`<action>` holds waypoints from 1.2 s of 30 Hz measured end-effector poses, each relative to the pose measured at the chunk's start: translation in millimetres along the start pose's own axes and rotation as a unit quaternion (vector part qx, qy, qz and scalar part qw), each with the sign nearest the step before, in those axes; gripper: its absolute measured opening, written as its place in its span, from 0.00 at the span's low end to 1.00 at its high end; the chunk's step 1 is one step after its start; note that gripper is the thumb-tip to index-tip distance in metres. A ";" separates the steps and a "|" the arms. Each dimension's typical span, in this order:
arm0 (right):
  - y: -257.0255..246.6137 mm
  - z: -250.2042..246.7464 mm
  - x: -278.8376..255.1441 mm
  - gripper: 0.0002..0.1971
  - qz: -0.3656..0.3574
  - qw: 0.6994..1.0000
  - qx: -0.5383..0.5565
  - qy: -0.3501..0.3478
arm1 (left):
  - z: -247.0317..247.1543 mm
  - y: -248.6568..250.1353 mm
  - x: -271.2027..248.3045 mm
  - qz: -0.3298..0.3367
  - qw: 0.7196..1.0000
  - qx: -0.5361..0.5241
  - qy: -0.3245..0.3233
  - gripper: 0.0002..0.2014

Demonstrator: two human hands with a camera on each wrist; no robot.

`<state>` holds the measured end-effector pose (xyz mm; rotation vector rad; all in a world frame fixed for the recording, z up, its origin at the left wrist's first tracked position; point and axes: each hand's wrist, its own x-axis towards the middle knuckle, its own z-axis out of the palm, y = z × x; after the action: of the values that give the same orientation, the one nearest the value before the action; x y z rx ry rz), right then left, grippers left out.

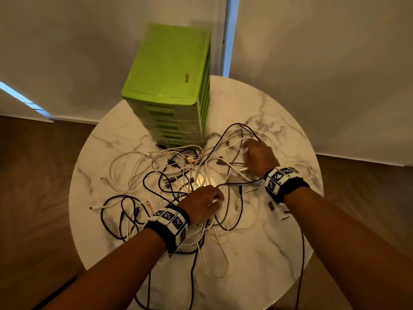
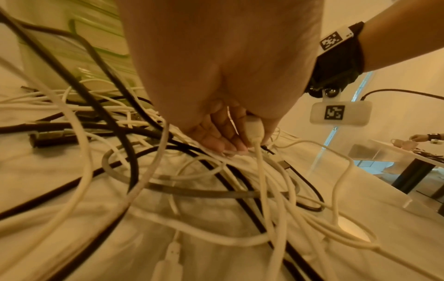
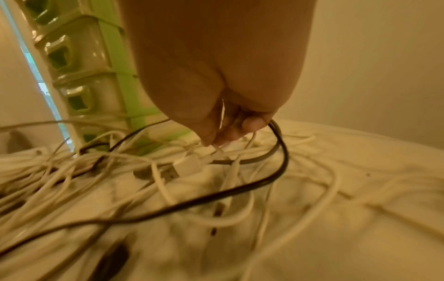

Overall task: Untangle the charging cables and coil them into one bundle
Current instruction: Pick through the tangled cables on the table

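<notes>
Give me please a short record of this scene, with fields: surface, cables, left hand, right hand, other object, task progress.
surface: round marble table
cables: white and black cables, tangled and spread over the table
left hand: left hand pinches a white plug over the near part of the tangle
right hand: right hand grips a black cable and thin white strands at the far right of the tangle
other object: green drawer unit, upright at the far edge of the table
task progress: cables still tangled; no bundle yet
</notes>
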<state>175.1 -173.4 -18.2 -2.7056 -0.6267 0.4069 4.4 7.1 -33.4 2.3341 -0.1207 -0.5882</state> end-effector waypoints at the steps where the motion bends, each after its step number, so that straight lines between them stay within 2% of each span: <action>1: 2.6 -6.3 2.2 0.10 0.002 1.000 0.027 0.001 | -0.7 -0.3 0.9 -0.002 1.000 -0.001 -0.006 0.10; 4: -3.4 -26.2 -8.4 0.08 -0.077 0.992 0.100 -0.001 | -6.6 1.8 5.3 -0.015 0.997 -0.076 -0.013 0.12; 6: -14.4 -32.8 -28.7 0.10 -0.136 0.982 0.131 0.000 | -13.2 7.0 4.1 -0.010 0.989 -0.142 0.032 0.16; 8: -24.0 -34.6 -48.9 0.12 -0.155 0.978 0.143 -0.010 | -20.0 13.0 1.7 -0.005 0.981 -0.183 0.072 0.21; 12: -39.6 -28.4 -76.1 0.13 -0.158 0.976 0.136 -0.053 | -31.2 23.0 -4.6 -0.006 0.972 -0.206 0.111 0.24; 16: -39.7 -14.8 -84.7 0.09 -0.077 0.986 0.096 -0.109 | -43.8 26.8 -7.2 0.000 0.972 -0.202 0.123 0.30; 18: -40.7 -14.0 -86.0 0.10 -0.079 0.988 0.075 -0.112 | -50.4 25.0 -6.5 -0.009 0.969 -0.211 0.130 0.30; 22: -56.1 -22.9 -94.2 0.06 -0.129 0.965 0.219 -0.065 | -51.3 23.8 -10.6 -0.057 0.949 -0.281 0.130 0.27; 24: -61.7 -25.8 -97.5 0.06 -0.111 0.952 0.281 -0.042 | -50.3 28.3 -15.3 -0.037 0.931 -0.334 0.146 0.19; 26: -68.8 -26.9 -101.3 0.05 -0.114 0.941 0.316 -0.050 | -49.9 31.2 -19.7 0.013 0.918 -0.362 0.164 0.16; 29: -78.5 -24.2 -101.4 0.04 -0.133 0.947 0.276 -0.094 | -55.4 33.1 -21.4 0.102 0.929 -0.264 0.239 0.13; 31: -77.9 -18.7 -96.2 0.09 -0.138 0.964 0.194 -0.122 | -59.3 36.3 -23.6 0.128 0.929 -0.224 0.266 0.14; 34: -66.9 -8.3 -86.3 0.21 -0.148 0.973 0.131 -0.118 | -70.3 45.9 -32.9 0.128 0.930 -0.251 0.234 0.16; 36: -54.5 -6.8 -78.6 0.20 -0.150 0.976 0.125 -0.099 | -82.8 54.2 -42.9 0.124 0.915 -0.305 0.232 0.18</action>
<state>89.4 -165.6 24.2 -2.3033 -0.9543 0.6325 7.4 29.4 72.1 1.7441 -0.0053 0.0707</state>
